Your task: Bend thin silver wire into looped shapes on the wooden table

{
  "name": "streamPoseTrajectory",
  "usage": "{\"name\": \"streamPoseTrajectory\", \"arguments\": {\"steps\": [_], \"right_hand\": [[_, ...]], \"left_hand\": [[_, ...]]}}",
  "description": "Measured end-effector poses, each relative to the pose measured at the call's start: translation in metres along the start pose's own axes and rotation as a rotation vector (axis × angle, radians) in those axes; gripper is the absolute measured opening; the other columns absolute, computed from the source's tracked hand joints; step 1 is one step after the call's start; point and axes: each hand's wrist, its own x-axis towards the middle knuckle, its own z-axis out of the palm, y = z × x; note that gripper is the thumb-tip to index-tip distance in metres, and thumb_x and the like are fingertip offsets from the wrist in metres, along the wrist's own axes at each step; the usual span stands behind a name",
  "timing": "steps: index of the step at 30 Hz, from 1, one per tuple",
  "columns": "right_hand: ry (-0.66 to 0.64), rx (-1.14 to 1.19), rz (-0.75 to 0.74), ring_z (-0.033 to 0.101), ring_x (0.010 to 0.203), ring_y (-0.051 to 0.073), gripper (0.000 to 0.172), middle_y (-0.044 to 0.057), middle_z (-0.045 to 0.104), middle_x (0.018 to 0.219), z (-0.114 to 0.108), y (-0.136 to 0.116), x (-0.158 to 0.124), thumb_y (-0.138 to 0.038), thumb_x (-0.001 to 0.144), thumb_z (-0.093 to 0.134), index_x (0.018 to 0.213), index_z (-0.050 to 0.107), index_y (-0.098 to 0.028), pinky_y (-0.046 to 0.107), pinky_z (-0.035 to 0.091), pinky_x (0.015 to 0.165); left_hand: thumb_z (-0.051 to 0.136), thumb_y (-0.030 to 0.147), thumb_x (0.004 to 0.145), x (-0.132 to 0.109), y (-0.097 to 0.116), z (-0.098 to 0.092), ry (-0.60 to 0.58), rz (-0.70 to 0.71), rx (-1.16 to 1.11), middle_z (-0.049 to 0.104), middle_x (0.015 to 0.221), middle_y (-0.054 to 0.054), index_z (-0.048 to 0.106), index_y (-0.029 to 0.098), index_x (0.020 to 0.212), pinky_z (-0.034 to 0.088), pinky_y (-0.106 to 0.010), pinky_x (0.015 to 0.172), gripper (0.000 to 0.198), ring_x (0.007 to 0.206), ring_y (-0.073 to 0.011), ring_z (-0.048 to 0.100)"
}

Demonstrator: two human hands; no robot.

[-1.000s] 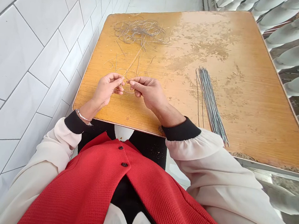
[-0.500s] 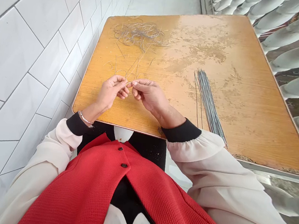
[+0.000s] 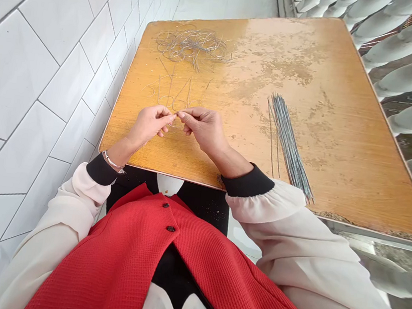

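**L hand [image 3: 149, 125] & R hand [image 3: 203, 130] pinch thin wire [image 3: 176, 114] over wooden table [image 3: 331, 115]**

Both hands closed on same wire, thumb & fingertips gripping, hands nearly touching at tips, wire held at table's near side. Loose wire bits [image 3: 172, 92] on table just past hands at 12 o'clock. Wire tangle [image 3: 193, 45] further out at 12 o'clock, near far edge. Straight wire bundle [image 3: 288, 147] at 3 o'clock, lying on table, well apart from R hand. Bracelet [image 3: 113, 163] on L wrist. White wall tiles [image 3: 31, 78] at 9 o'clock.
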Motion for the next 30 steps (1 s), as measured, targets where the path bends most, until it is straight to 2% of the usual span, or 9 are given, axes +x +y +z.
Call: {"name": "streamPoseTrajectory", "arguments": {"steps": [4,8,12,16,22,30], "right_hand": [[-0.009,0.046,0.034,0.045,0.046,0.006,0.025,-0.004,0.054,0.053,-0.002,0.002,0.002,-0.025,0.079,0.084,0.064,0.065,-0.017,0.021,0.039,0.046],[-0.043,-0.051,-0.019,0.044,0.046,0.006,0.019,-0.004,0.055,0.052,-0.006,0.002,0.003,-0.022,0.077,0.083,0.065,0.069,-0.018,0.022,0.036,0.044],[-0.062,-0.153,-0.078,0.045,0.044,0.007,0.015,-0.004,0.053,0.049,-0.011,0.001,0.002,-0.018,0.078,0.080,0.065,0.072,-0.018,0.023,0.034,0.043],[-0.074,-0.153,-0.075,0.045,0.044,0.007,0.015,-0.004,0.053,0.050,-0.011,0.001,0.002,-0.017,0.078,0.080,0.065,0.072,-0.018,0.023,0.035,0.043],[-0.035,-0.011,-0.006,0.046,0.047,0.006,0.018,-0.003,0.057,0.055,-0.007,0.003,0.003,-0.024,0.078,0.084,0.068,0.071,-0.017,0.022,0.040,0.046],[-0.002,0.107,0.079,0.055,0.048,0.007,0.020,-0.001,0.062,0.060,-0.006,-0.001,0.000,-0.031,0.082,0.083,0.073,0.071,-0.017,0.020,0.051,0.048]], "left_hand": [[0.062,0.011,0.094,0.002,-0.002,-0.002,-0.037,-0.027,-0.095,0.063,0.065,0.003,0.057,0.016,0.068,0.040,-0.015,0.050,0.027,0.052,-0.0023,0.054],[0.061,0.006,0.093,0.002,-0.004,-0.002,-0.063,-0.052,-0.131,0.059,0.058,0.005,0.057,0.016,0.068,0.036,-0.015,0.047,0.027,0.045,-0.0016,0.050],[0.060,0.004,0.093,0.002,-0.006,0.004,-0.002,-0.021,-0.142,0.057,0.055,0.006,0.056,0.016,0.070,0.035,-0.016,0.046,0.026,0.044,-0.0018,0.049],[0.061,0.005,0.093,0.001,-0.012,0.010,0.077,0.013,-0.162,0.055,0.056,0.007,0.055,0.017,0.071,0.036,-0.015,0.047,0.026,0.045,-0.0015,0.049],[0.065,0.014,0.095,0.004,-0.016,0.015,0.135,0.006,-0.192,0.056,0.061,0.008,0.056,0.017,0.076,0.040,-0.015,0.050,0.020,0.048,-0.0015,0.050],[0.070,0.031,0.095,0.001,-0.010,0.000,0.021,-0.076,-0.288,0.067,0.075,0.002,0.064,0.016,0.090,0.051,-0.017,0.063,0.017,0.062,-0.0046,0.063]]}}
